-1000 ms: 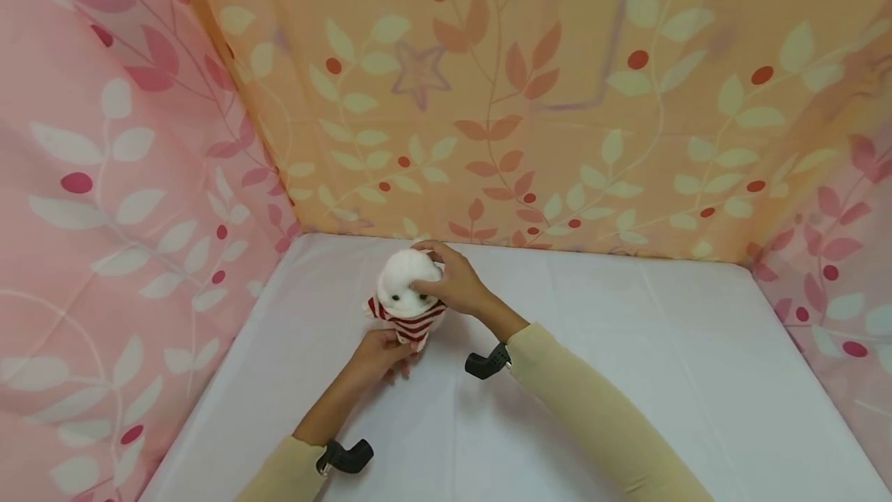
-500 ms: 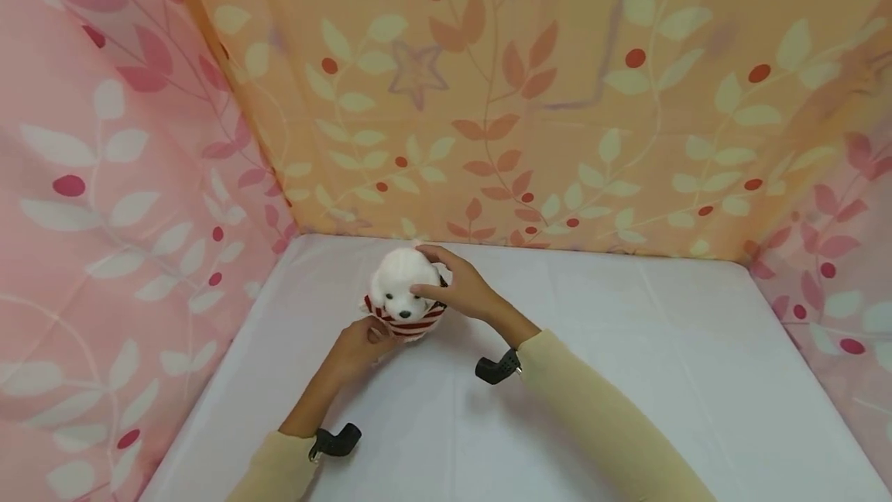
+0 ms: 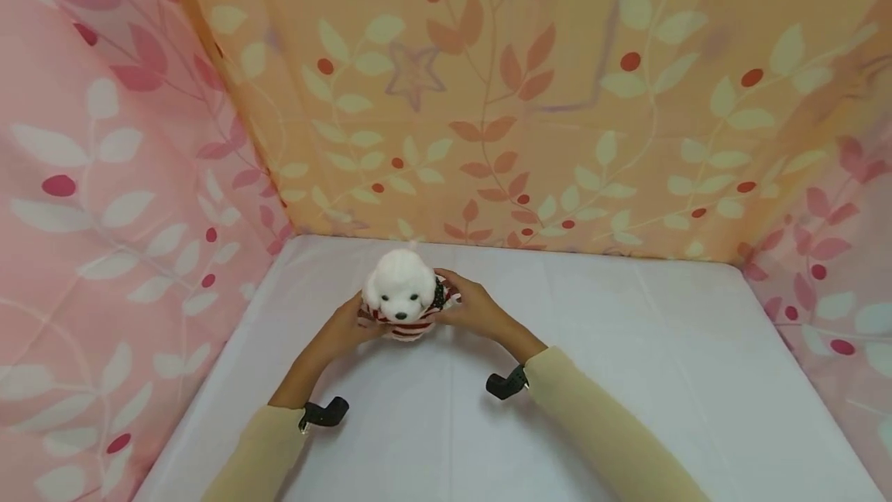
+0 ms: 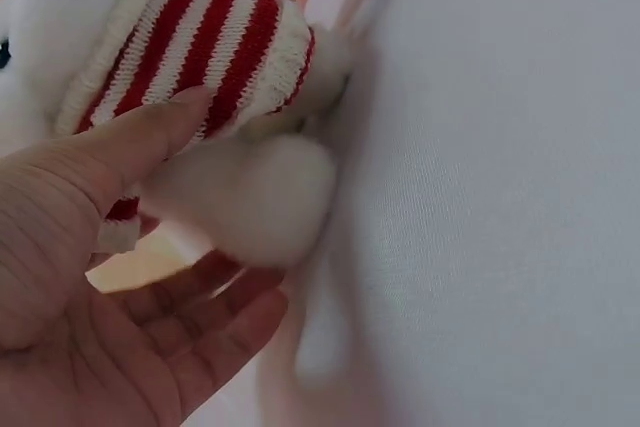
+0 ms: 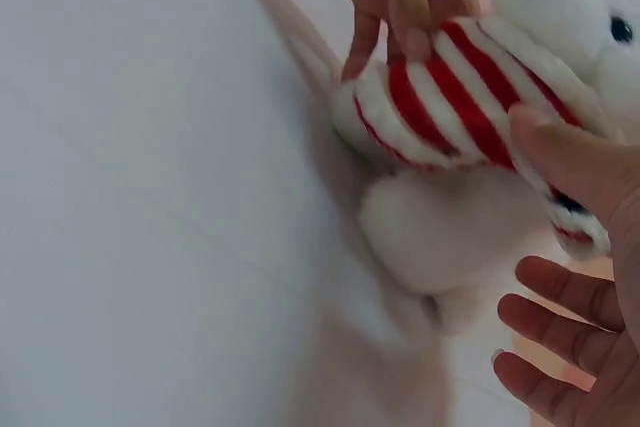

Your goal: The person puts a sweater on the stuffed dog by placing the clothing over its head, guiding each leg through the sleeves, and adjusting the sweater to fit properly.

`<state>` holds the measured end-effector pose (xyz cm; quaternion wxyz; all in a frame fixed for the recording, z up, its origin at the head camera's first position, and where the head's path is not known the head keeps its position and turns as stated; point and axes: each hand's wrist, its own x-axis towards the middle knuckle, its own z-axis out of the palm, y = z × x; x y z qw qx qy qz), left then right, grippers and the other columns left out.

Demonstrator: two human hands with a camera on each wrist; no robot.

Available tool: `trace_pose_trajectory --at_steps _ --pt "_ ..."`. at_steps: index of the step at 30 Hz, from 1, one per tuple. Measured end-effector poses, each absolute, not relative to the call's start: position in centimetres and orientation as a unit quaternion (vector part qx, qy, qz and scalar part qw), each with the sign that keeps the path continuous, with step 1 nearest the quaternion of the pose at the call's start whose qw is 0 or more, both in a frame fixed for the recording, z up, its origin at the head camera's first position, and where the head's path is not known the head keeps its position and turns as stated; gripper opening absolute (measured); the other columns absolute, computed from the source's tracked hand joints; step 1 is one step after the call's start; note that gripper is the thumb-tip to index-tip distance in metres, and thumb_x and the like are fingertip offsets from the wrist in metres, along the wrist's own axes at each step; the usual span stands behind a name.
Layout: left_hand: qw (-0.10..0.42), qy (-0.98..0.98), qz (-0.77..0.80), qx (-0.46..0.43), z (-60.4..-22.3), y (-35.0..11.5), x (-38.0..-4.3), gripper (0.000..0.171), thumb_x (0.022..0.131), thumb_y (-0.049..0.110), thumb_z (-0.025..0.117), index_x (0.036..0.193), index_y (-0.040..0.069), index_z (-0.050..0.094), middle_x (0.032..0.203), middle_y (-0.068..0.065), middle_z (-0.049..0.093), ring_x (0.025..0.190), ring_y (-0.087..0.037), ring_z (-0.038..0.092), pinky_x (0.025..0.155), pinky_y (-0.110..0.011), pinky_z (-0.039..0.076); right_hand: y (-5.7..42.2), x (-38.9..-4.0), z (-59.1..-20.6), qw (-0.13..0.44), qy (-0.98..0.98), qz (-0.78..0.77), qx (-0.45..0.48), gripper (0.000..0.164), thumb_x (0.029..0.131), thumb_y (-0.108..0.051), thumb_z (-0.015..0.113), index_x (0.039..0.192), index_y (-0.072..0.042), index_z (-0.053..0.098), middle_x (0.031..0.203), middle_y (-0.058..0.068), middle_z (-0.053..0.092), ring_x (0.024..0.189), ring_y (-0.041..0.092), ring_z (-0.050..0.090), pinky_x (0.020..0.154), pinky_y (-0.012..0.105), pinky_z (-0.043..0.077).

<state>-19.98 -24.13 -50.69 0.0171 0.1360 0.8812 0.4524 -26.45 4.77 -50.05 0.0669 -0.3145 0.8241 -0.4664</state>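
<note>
A white plush dog (image 3: 399, 285) in a red-and-white striped knit sweater (image 4: 225, 42) sits upright near the back of the white table, its face towards me. My left hand (image 3: 348, 329) holds it from the left, thumb on the front of the sweater and fingers behind. From the other side my right hand (image 3: 475, 307) holds it too, its thumb (image 5: 560, 152) pressing the stripes. In the right wrist view the other fingers (image 5: 560, 332) are spread behind the dog. Its round white legs (image 4: 270, 197) rest at the table surface. The dog's back is hidden.
The white-covered table (image 3: 592, 347) reaches out to both sides and in front. An orange leaf-patterned cloth (image 3: 488, 99) hangs behind it, with pink patterned cloths (image 3: 104, 254) at the left and right. A black wrist camera (image 3: 506, 383) sits on each forearm.
The plush dog has tilted up to sit upright, its face now fully showing. My right hand has slid from its head down to its side; my left hand has moved up to its left side.
</note>
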Motion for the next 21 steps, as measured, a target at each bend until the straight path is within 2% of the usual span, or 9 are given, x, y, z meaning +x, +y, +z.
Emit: trace_pose_trajectory --at_steps 2,7,13,16,19,21 --pt "0.023 0.879 0.46 0.119 -50.9 -23.9 -20.4 0.072 0.085 0.025 0.084 0.144 0.004 0.047 0.124 -0.017 0.064 0.106 -0.032 0.064 0.086 -0.046 0.054 4.4 -26.2 -50.3 0.072 0.828 -0.461 -0.31 0.084 0.084 -0.034 0.085 0.154 -0.018 0.042 0.127 0.005 0.064 0.106 0.019 0.061 0.088 0.038 0.053" --pt "0.02 0.874 0.475 0.099 -51.4 -23.3 -21.1 0.07 0.087 0.026 0.081 0.144 0.003 0.048 0.131 -0.018 0.063 0.119 -0.032 0.059 0.096 -0.049 0.049 4.1 -25.6 -51.0 0.084 0.82 -0.484 -0.294 0.076 0.087 -0.029 0.083 0.152 -0.018 0.046 0.134 0.004 0.063 0.11 0.017 0.06 0.086 0.03 0.054" --pt "-0.015 0.871 0.48 0.106 -51.4 -22.1 -21.4 0.059 0.087 0.015 0.081 0.136 -0.001 0.054 0.129 -0.019 0.064 0.118 -0.031 0.059 0.097 -0.051 0.048 4.1 -25.6 -51.3 0.067 0.808 -0.512 -0.285 0.073 0.085 -0.02 0.085 0.148 -0.015 0.05 0.136 0.005 0.061 0.115 0.021 0.06 0.088 0.034 0.055" --pt "-0.021 0.867 0.483 0.121 -51.2 -21.4 -21.4 0.059 0.084 0.012 0.083 0.135 -0.002 0.056 0.128 -0.019 0.065 0.117 -0.032 0.06 0.097 -0.052 0.048 4.4 -25.8 -51.0 0.054 0.813 -0.51 -0.275 0.07 0.082 -0.017 0.086 0.145 -0.014 0.054 0.134 0.006 0.063 0.118 0.022 0.06 0.095 0.039 0.053" --pt "-0.016 0.863 0.487 0.133 -50.8 -20.9 -21.2 0.064 0.083 0.015 0.086 0.138 0.003 0.056 0.13 -0.015 0.065 0.12 -0.03 0.061 0.098 -0.051 0.048 5.0 -25.9 -50.7 0.053 0.811 -0.513 -0.275 0.066 0.082 -0.016 0.085 0.142 -0.013 0.057 0.133 0.006 0.064 0.123 0.022 0.059 0.103 0.043 0.047" --pt "-0.006 0.859 0.492 0.138 -50.3 -20.6 -20.9 0.067 0.082 0.02 0.087 0.139 0.006 0.056 0.13 -0.011 0.066 0.12 -0.028 0.061 0.098 -0.048 0.049 5.6 -26.0 -50.6 0.065 0.804 -0.523 -0.274 0.062 0.082 -0.018 0.086 0.139 -0.014 0.06 0.13 0.004 0.066 0.122 0.02 0.06 0.103 0.043 0.047"
